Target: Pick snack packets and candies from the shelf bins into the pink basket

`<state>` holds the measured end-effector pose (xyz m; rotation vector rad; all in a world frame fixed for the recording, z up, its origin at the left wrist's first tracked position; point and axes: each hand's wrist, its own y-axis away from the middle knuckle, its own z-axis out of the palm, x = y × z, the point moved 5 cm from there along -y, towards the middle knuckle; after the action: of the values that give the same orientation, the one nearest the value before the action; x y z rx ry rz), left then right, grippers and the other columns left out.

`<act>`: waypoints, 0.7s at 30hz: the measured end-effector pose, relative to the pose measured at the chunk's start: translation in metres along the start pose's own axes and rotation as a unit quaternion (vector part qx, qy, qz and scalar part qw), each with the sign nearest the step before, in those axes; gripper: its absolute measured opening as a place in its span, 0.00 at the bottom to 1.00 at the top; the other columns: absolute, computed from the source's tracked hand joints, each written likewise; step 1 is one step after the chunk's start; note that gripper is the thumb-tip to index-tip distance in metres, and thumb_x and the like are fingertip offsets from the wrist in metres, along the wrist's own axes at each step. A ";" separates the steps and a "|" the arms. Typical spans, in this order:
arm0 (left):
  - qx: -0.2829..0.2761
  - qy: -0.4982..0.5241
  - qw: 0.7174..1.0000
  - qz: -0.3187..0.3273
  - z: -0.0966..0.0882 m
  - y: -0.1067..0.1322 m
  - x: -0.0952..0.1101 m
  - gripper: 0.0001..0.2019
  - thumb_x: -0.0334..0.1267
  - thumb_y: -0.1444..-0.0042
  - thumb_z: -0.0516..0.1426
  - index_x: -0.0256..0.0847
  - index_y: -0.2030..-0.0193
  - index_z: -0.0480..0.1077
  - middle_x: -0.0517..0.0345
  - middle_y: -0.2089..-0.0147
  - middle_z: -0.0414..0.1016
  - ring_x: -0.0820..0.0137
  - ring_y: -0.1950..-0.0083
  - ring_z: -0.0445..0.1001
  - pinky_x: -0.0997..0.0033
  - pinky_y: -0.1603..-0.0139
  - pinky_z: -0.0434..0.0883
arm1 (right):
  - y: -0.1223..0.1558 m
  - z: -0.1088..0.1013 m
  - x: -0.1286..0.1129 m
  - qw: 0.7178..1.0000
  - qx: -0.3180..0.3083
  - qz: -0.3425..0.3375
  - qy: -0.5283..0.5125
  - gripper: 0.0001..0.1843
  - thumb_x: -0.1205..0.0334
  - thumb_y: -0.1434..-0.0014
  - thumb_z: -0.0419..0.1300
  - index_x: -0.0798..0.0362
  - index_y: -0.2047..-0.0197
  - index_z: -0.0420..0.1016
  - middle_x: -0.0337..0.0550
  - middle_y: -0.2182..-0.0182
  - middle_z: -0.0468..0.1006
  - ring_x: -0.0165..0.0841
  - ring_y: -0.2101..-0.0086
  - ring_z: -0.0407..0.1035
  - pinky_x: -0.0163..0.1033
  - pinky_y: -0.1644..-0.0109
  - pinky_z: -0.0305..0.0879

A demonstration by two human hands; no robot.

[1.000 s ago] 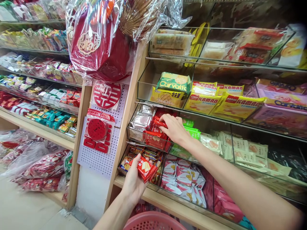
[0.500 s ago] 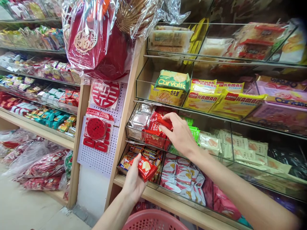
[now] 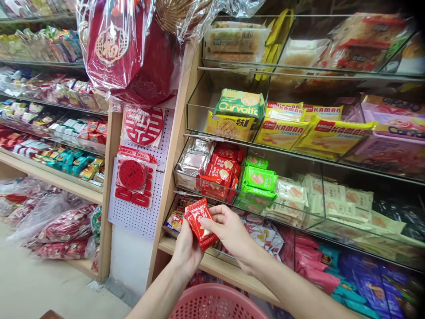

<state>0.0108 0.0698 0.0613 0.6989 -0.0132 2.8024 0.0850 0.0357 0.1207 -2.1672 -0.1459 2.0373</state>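
I hold little red snack packs [image 3: 200, 223] in my left hand [image 3: 186, 249] and pinch their side with my right hand [image 3: 232, 234], in front of the snack shelves [image 3: 170, 177], with a pink basket [image 3: 215, 290] down below.

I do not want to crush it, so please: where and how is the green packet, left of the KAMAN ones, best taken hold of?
Probably pinch the green packet by its left end, thumb on the printed face, coming from the front over the clear bin wall. It sits above a yellow packet, nothing rests on it, and space shows at its left.
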 end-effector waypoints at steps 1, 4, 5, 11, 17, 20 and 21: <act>-0.001 -0.002 1.000 0.003 -0.001 -0.001 0.000 0.14 0.39 0.35 0.46 0.35 0.64 0.69 0.53 0.68 0.77 0.67 0.66 0.77 0.68 0.62 0.75 | 0.000 0.000 -0.001 1.000 0.004 0.000 -0.005 0.22 0.54 0.59 0.68 0.54 0.63 0.67 0.40 0.71 0.77 0.31 0.72 0.71 0.37 0.67 0.66; -0.018 0.002 1.000 -0.001 -0.002 -0.004 -0.002 0.17 0.45 0.36 0.46 0.36 0.64 0.70 0.53 0.68 0.77 0.66 0.66 0.77 0.68 0.62 0.75 | -0.001 0.001 -0.002 1.000 0.017 -0.006 -0.011 0.21 0.54 0.58 0.68 0.54 0.63 0.68 0.40 0.71 0.77 0.32 0.71 0.71 0.38 0.66 0.66; -0.021 0.007 1.000 -0.005 -0.002 -0.004 -0.002 0.18 0.47 0.36 0.46 0.36 0.63 0.70 0.53 0.68 0.77 0.66 0.65 0.77 0.67 0.62 0.75 | -0.001 0.001 -0.001 1.000 0.021 -0.007 -0.013 0.21 0.54 0.58 0.67 0.54 0.63 0.68 0.40 0.71 0.77 0.32 0.71 0.72 0.38 0.65 0.66; -0.039 0.028 0.998 -0.034 0.003 0.004 -0.001 0.25 0.54 0.38 0.43 0.35 0.56 0.71 0.49 0.64 0.78 0.64 0.64 0.77 0.65 0.61 0.74 | -0.004 -0.001 0.009 0.999 0.026 -0.036 -0.003 0.18 0.52 0.52 0.63 0.54 0.60 0.72 0.46 0.64 0.79 0.38 0.63 0.73 0.43 0.58 0.68; -0.044 0.014 0.999 -0.014 0.009 0.010 0.000 0.18 0.50 0.39 0.50 0.37 0.58 0.72 0.54 0.67 0.78 0.66 0.66 0.77 0.69 0.63 0.74 | -0.004 -0.005 0.011 0.985 0.058 -0.091 0.132 0.17 0.51 0.46 0.58 0.51 0.58 0.75 0.46 0.59 0.78 0.39 0.59 0.71 0.45 0.54 0.66; -0.040 0.007 0.999 -0.002 0.008 0.009 0.000 0.13 0.44 0.42 0.55 0.38 0.59 0.72 0.56 0.69 0.77 0.69 0.68 0.77 0.72 0.64 0.74 | -0.002 -0.005 0.007 0.962 0.079 -0.122 0.232 0.16 0.50 0.44 0.56 0.49 0.57 0.76 0.47 0.57 0.75 0.40 0.55 0.68 0.45 0.51 0.63; -0.040 0.006 0.999 -0.001 0.007 0.009 -0.001 0.12 0.43 0.43 0.56 0.37 0.59 0.72 0.57 0.70 0.77 0.70 0.69 0.76 0.73 0.65 0.74 | -0.001 -0.004 0.006 0.954 0.075 -0.130 0.259 0.16 0.50 0.43 0.54 0.47 0.56 0.76 0.46 0.57 0.75 0.40 0.55 0.67 0.45 0.51 0.63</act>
<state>0.0121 0.0608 0.0673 0.6624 -0.1208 2.7879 0.0892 0.0380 0.1149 -2.3518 -0.1879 1.2503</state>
